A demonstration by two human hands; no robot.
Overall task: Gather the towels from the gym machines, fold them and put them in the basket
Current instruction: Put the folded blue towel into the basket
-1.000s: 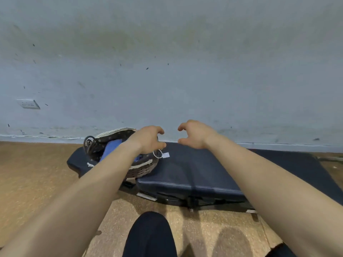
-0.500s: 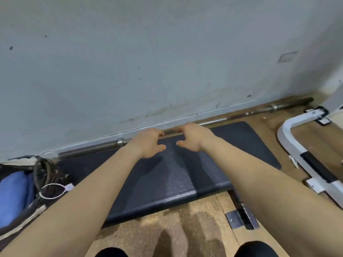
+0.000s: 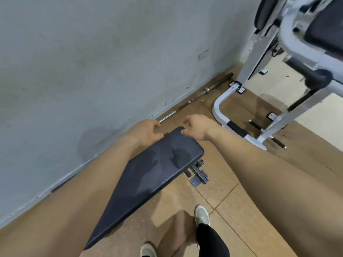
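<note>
Both arms are stretched straight out in front, roughly parallel, forearms bare. The left hand [image 3: 148,133] and right hand [image 3: 196,128] sit close together over the far end of a dark padded bench [image 3: 157,173]. Both have the fingers loosely curled and the thumbs pointing in toward each other, and neither is gripping anything. Honestly can't tell if the thumbs actually touch the pad or just hover above it. The bench runs along the wall [image 3: 92,71], with a barbell [image 3: 204,91] lying on the floor at the wall's base. A white-framed gym machine [image 3: 220,101] stands off to the right. From this angle there's no telling where the towels or the basket are.
</note>
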